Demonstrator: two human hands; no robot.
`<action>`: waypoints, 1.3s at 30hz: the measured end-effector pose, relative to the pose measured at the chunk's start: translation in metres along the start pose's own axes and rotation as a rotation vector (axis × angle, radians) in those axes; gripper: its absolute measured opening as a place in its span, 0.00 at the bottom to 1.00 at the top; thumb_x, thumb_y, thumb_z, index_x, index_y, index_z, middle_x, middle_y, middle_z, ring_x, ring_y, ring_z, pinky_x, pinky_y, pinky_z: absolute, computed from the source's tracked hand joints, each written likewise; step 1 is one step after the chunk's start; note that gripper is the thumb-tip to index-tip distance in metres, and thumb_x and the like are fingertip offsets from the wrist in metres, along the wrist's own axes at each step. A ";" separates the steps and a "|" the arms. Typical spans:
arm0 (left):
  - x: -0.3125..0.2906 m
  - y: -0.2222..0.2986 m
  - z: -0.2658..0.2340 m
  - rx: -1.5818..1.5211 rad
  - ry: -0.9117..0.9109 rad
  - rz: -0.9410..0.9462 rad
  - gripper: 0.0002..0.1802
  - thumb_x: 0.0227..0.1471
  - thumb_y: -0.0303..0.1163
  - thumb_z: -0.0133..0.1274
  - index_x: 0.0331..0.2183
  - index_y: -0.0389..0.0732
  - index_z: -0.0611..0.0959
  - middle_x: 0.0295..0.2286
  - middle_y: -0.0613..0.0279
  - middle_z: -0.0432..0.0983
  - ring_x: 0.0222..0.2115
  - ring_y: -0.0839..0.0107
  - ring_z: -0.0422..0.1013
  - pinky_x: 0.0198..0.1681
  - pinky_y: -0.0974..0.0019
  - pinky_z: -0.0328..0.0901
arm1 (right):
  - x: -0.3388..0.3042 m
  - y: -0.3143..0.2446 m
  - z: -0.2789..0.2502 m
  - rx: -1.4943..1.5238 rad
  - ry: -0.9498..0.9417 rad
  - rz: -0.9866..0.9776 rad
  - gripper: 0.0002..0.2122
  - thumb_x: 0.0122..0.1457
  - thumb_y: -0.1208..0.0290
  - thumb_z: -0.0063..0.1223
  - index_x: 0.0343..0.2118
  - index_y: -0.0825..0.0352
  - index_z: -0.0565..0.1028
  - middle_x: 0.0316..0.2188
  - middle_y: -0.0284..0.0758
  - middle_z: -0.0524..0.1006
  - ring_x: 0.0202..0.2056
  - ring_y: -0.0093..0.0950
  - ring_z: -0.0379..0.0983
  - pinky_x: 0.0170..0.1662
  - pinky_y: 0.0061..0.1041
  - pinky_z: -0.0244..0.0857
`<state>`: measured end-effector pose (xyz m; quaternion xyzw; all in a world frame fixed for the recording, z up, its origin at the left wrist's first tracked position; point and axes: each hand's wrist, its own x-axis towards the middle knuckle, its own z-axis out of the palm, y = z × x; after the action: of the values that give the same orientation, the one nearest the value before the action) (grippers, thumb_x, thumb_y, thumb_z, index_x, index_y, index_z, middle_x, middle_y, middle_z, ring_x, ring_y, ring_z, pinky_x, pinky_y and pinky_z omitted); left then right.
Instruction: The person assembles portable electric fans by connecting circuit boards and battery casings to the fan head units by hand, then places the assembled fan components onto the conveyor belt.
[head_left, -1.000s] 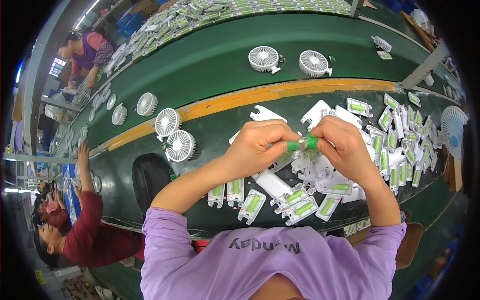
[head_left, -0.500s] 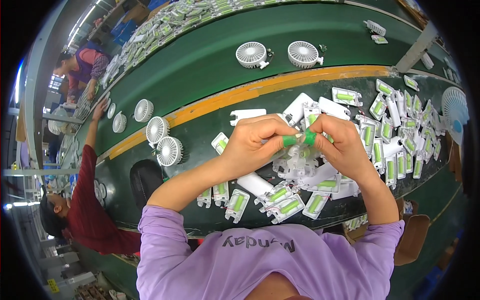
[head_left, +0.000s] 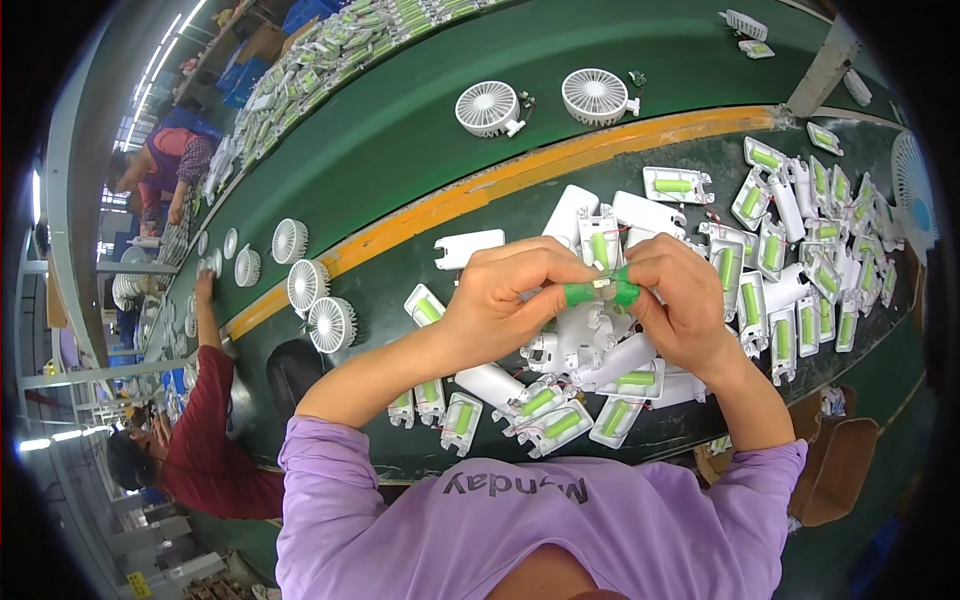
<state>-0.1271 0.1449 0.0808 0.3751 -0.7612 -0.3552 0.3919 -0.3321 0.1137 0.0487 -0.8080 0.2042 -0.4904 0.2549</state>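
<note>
My left hand and my right hand meet over the middle of the bench, fingers pinched together. Green tape wraps some of their tips. Between them is a small white part, largely covered by the fingers, so its exact kind cannot be made out. Just beneath lies a heap of white plastic fan parts. Around it are white handle shells with green battery cells. Another open shell with a green cell lies just beyond my fingers.
Many battery-filled shells pile up on the right. Round white fan heads stand at left, and two more fan heads sit on the green belt beyond the orange strip. A co-worker's arm reaches in at left.
My hands stay pinched together around the small part with only slight finger movement. The view has shifted a little, and the co-worker at left has drawn the reaching arm lower.
</note>
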 end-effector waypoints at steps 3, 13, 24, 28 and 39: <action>0.001 -0.005 0.002 0.014 -0.007 0.000 0.07 0.43 0.19 0.54 0.30 0.34 0.79 0.27 0.57 0.76 0.27 0.71 0.73 0.29 0.73 0.65 | -0.003 0.001 -0.003 0.060 -0.064 0.135 0.07 0.43 0.80 0.55 0.25 0.70 0.69 0.19 0.38 0.67 0.21 0.35 0.65 0.24 0.30 0.57; 0.005 -0.005 0.008 -0.061 -0.023 -0.010 0.13 0.40 0.12 0.48 0.32 0.34 0.78 0.27 0.57 0.74 0.26 0.69 0.72 0.27 0.71 0.65 | -0.006 0.000 -0.009 0.156 -0.111 0.208 0.05 0.46 0.79 0.54 0.25 0.70 0.69 0.18 0.37 0.66 0.20 0.33 0.64 0.23 0.29 0.56; -0.001 0.012 0.013 -0.039 -0.025 0.029 0.11 0.40 0.14 0.49 0.31 0.33 0.79 0.26 0.57 0.75 0.26 0.68 0.72 0.28 0.70 0.65 | -0.017 -0.015 -0.008 0.234 -0.109 0.246 0.04 0.50 0.75 0.51 0.25 0.69 0.69 0.18 0.36 0.65 0.21 0.32 0.63 0.24 0.27 0.55; 0.000 0.023 0.011 -0.015 -0.056 0.049 0.11 0.39 0.14 0.49 0.30 0.33 0.78 0.25 0.57 0.74 0.25 0.66 0.71 0.28 0.69 0.65 | -0.013 -0.024 -0.020 0.225 -0.170 0.295 0.04 0.50 0.75 0.51 0.25 0.69 0.70 0.18 0.35 0.66 0.21 0.33 0.64 0.24 0.27 0.56; 0.006 0.041 0.019 0.045 -0.149 0.046 0.09 0.41 0.16 0.52 0.30 0.34 0.80 0.25 0.58 0.76 0.25 0.69 0.73 0.28 0.71 0.66 | -0.008 -0.034 -0.042 0.164 -0.265 0.347 0.04 0.48 0.76 0.52 0.24 0.69 0.70 0.19 0.37 0.68 0.21 0.34 0.66 0.24 0.29 0.58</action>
<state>-0.1574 0.1635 0.1084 0.3389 -0.8045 -0.3559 0.3336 -0.3707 0.1357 0.0804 -0.7948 0.2642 -0.3440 0.4245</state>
